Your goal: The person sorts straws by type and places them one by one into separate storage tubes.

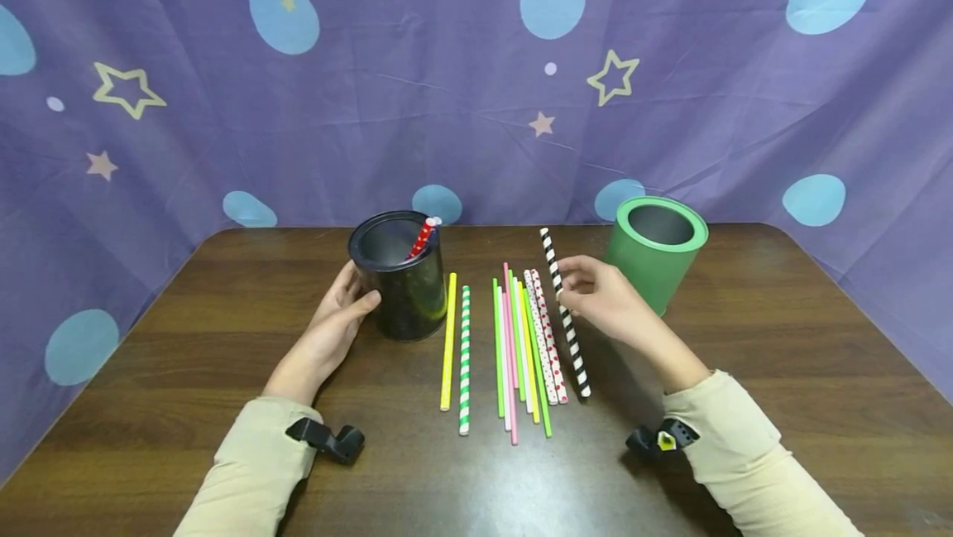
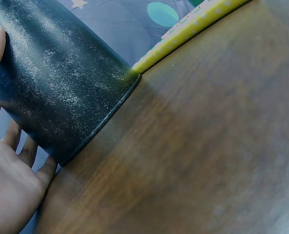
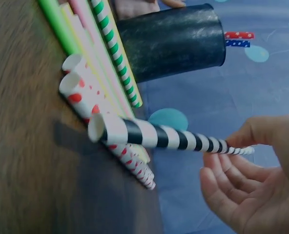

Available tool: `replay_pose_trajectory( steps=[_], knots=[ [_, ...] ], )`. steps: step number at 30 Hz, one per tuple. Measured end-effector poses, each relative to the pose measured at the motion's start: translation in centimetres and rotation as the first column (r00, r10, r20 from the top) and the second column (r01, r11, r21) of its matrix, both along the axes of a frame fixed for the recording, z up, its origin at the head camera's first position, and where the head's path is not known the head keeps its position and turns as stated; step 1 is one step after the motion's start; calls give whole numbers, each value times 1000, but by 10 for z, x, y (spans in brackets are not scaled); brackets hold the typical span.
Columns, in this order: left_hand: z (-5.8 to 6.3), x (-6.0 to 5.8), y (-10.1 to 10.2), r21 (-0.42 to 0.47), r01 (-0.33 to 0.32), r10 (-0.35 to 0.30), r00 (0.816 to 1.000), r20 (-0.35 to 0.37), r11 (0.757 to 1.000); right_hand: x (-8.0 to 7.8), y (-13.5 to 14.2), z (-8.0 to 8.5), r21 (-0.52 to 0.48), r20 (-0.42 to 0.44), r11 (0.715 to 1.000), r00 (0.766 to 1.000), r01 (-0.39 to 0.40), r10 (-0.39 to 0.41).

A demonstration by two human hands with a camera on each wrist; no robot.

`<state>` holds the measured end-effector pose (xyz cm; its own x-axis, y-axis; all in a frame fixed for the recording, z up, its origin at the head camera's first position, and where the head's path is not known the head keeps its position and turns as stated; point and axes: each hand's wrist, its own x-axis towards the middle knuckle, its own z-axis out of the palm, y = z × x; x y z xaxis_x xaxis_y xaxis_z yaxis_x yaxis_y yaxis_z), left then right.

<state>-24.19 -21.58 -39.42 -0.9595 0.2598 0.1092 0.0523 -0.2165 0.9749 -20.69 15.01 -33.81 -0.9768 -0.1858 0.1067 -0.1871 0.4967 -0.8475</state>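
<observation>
My right hand [image 1: 599, 293] pinches a black-and-white striped paper straw [image 3: 169, 136] between thumb and fingers. The straw is tilted, its near end above the red-dotted white straws [image 3: 81, 90]. On the left, my left hand [image 1: 335, 326] holds the side of a black can [image 1: 405, 293], thumb in front and fingers around its left side. That can stands upright, with a red straw with white stars [image 1: 422, 237] and a blue one [image 3: 238, 44] poking out at the rim. Just right of it lie a yellow straw [image 1: 448, 347] and a green-and-white striped straw [image 1: 465, 363].
A row of several green, pink, white and yellow straws [image 1: 515, 338] lies mid-table, beside the red-dotted ones. Behind my right hand stands a green can [image 1: 651, 268]. The brown wooden table [image 1: 402, 471] ends at a purple curtain [image 1: 476, 148] with stars.
</observation>
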Motion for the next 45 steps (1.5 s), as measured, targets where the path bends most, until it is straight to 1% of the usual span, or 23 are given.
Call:
replay_pose_trajectory(
  steps=[3,8,15,21,26,29,32,33,36,39,40,41,43,45],
  knots=[
    [1,0,0,-4,1,-1,1000,2,1000,2,-4,5,-96,-24,995,1000,-10,8],
    [0,-1,0,-2,1,-1,1000,-2,1000,8,-9,14,-220,-45,975,999,-6,-4],
    [-5,-1,-1,14,6,-5,1000,-13,1000,13,-17,19,-299,-80,954,995,29,-55],
    [-5,2,-5,11,-1,1,1000,-25,1000,14,-31,23,-372,-74,927,994,49,-82],
    [-4,1,-4,-4,7,-7,1000,-1,1000,16,-43,31,-421,-73,904,992,67,-107],
    [-4,1,-3,-4,7,-7,1000,4,1000,16,-53,35,-466,-81,883,991,61,-111],
    [-3,1,-3,-5,1,-1,1000,6,1000,15,-63,38,-523,-92,851,991,34,-96],
    [-3,1,-3,-7,0,0,1000,6,1000,15,-66,39,-548,-96,836,991,21,-88],
    [-2,2,-4,-19,1,0,1000,7,1000,14,-73,42,-597,-133,802,988,-21,-73],
    [-1,2,-3,-21,1,-1,1000,1,1000,13,-79,47,-620,-193,781,979,-66,-71],
    [-1,2,-3,-18,-1,1,1000,-3,1000,13,-80,49,-621,-216,780,974,-79,-73],
    [-1,2,-2,-13,-2,2,1000,-5,1000,13,-82,51,-630,-236,771,969,-93,-76],
    [-2,1,-1,-3,-5,5,1000,-11,1000,13,-85,55,-635,-273,764,958,-115,-83],
    [-2,0,0,12,-7,8,1000,-21,1000,15,-89,59,-654,-296,744,951,-136,-87]
  ],
)
